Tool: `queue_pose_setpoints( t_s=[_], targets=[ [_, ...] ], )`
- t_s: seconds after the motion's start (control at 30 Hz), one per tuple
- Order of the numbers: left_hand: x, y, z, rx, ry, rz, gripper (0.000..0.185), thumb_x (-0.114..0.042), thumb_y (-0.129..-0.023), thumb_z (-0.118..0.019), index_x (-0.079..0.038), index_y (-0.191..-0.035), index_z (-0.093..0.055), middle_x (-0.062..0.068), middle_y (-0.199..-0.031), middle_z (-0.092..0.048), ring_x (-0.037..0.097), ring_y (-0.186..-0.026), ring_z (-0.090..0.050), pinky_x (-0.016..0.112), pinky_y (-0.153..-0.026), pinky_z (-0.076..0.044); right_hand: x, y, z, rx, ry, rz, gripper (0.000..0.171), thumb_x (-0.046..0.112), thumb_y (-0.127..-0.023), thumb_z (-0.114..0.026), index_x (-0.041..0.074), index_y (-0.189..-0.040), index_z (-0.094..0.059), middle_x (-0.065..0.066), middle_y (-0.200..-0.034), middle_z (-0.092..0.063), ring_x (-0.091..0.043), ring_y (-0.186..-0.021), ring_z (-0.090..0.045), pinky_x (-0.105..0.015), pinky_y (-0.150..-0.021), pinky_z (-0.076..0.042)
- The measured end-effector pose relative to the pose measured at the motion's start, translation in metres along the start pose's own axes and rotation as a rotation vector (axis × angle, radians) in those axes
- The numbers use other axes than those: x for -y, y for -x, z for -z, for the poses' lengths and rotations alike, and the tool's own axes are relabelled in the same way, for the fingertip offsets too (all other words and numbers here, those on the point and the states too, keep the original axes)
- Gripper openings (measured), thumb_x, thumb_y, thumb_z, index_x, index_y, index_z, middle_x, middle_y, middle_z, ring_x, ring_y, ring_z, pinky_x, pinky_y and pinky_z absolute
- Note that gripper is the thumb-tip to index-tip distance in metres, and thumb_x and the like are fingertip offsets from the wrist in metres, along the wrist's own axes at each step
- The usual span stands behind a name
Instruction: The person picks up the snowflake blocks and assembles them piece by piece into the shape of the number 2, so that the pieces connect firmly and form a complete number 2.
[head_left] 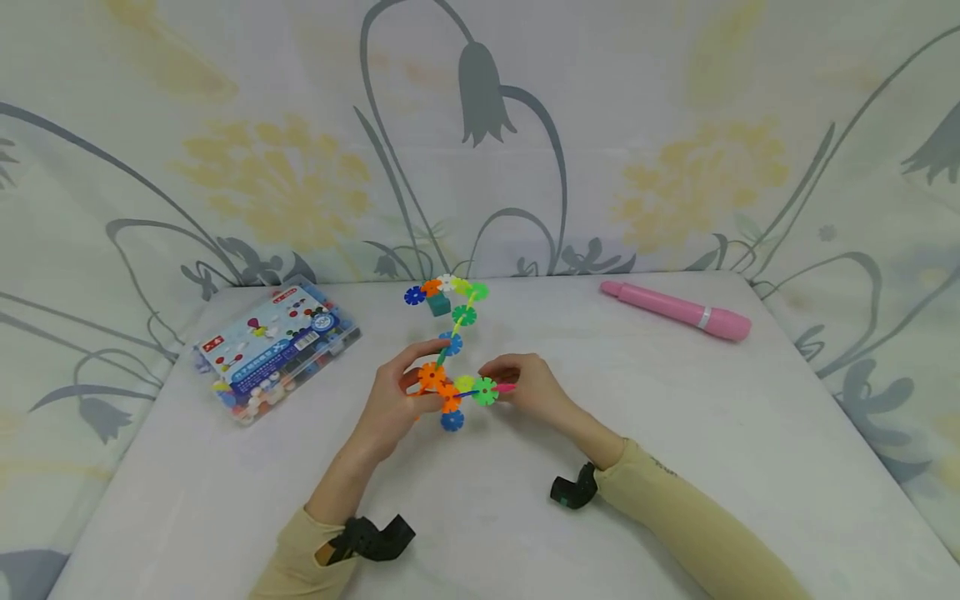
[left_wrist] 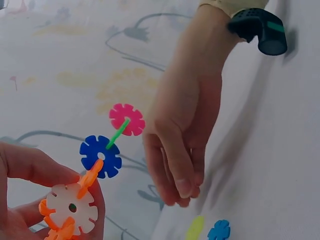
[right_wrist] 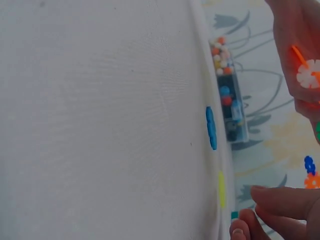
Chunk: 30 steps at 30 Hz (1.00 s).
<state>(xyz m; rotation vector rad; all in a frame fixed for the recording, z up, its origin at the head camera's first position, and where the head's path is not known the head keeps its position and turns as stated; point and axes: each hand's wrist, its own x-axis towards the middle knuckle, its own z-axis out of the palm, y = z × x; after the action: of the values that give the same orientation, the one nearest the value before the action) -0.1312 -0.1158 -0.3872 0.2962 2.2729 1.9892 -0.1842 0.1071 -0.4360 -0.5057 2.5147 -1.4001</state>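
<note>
Sleeves in tan cloth are reaching in from the near edge of the table, each wrist carrying a black strapped camera, so both hands are meeting over the middle of the white cover. The left hand is curling its thumb and fingers round the orange and white discs at the near end of the snowflake-disc chain, seemingly to steady that end off the cloth. The right hand is pinching the pink disc at the chain's side branch, just beside a green disc; in the left wrist view its fingers are hanging down past the disc, and the contact itself is hidden there, so the pinch is read from the head view. A green rod is joining the pink disc to a blue one, which is likely why the hands are gripping on either side of that joint.

Loose yellow and blue discs are lying flat on the cloth below the hands. Farther on, the chain is running toward the far edge, where it is ending in a row of discs beside a teal block. A clear parts box is sitting near the far left corner, within easy reach of the left hand, and a pink marker is lying toward the far right corner.
</note>
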Motion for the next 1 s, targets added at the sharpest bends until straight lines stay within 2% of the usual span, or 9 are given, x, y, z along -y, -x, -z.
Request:
queue_pose_setpoints(
  t_s=[0.13,0.23,0.37,0.6,0.77,1.0],
  targets=[
    [-0.002,0.000,0.001,0.005,0.029,0.005,0.068,0.011,-0.075,-0.059,-0.008,-0.141,-0.054,0.009,-0.149,-0.048,0.046,-0.133,-0.044,0.030,-0.082,-0.057,-0.001,-0.007,-0.006,0.000,0.019,0.035,0.028,0.000,-0.086,-0.075,0.001,-0.114,-0.072,-0.012,-0.111,-0.073,-0.023,-0.095,-0.067,-0.036,-0.088,-0.057],
    [-0.002,0.000,0.002,0.010,0.042,0.009,0.067,0.011,-0.075,-0.059,-0.006,-0.140,-0.054,0.011,-0.149,-0.048,0.047,-0.132,-0.044,0.025,-0.078,-0.056,0.000,-0.012,-0.009,0.003,0.041,0.044,0.029,0.000,-0.085,-0.075,0.000,-0.114,-0.072,-0.012,-0.110,-0.072,-0.023,-0.094,-0.066,-0.035,-0.087,-0.056],
    [-0.001,0.000,0.002,0.022,0.054,0.016,0.066,0.011,-0.075,-0.059,-0.003,-0.139,-0.054,0.013,-0.149,-0.048,0.049,-0.129,-0.046,0.025,-0.077,-0.056,0.002,-0.018,-0.014,0.017,0.106,0.056,0.029,0.004,-0.084,-0.077,-0.001,-0.113,-0.073,-0.012,-0.106,-0.072,-0.022,-0.090,-0.063,-0.031,-0.084,-0.055],
    [-0.003,0.000,0.001,0.026,0.069,0.024,0.066,0.011,-0.075,-0.058,-0.004,-0.140,-0.054,0.013,-0.149,-0.047,0.050,-0.122,-0.050,0.026,-0.075,-0.057,0.003,-0.024,-0.017,0.032,0.215,0.089,0.021,0.008,-0.084,-0.079,0.001,-0.103,-0.076,-0.008,-0.089,-0.065,-0.017,-0.079,-0.057,-0.023,-0.073,-0.049],
    [-0.002,0.000,0.001,0.026,0.061,0.031,0.067,0.010,-0.075,-0.058,-0.005,-0.140,-0.054,0.012,-0.148,-0.048,0.050,-0.123,-0.050,0.026,-0.076,-0.056,0.002,-0.024,-0.018,0.022,0.194,0.092,0.023,0.010,-0.080,-0.083,0.001,-0.101,-0.075,-0.007,-0.089,-0.065,-0.016,-0.079,-0.056,-0.023,-0.072,-0.048],
    [0.000,0.000,0.000,0.031,0.042,0.040,0.067,0.011,-0.075,-0.058,-0.005,-0.140,-0.054,0.012,-0.149,-0.048,0.048,-0.128,-0.046,0.027,-0.078,-0.055,-0.005,-0.014,-0.013,0.011,0.131,0.151,0.021,-0.003,-0.084,-0.073,-0.001,-0.105,-0.074,-0.012,-0.098,-0.074,-0.018,-0.083,-0.063,-0.028,-0.078,-0.054]
  ],
)
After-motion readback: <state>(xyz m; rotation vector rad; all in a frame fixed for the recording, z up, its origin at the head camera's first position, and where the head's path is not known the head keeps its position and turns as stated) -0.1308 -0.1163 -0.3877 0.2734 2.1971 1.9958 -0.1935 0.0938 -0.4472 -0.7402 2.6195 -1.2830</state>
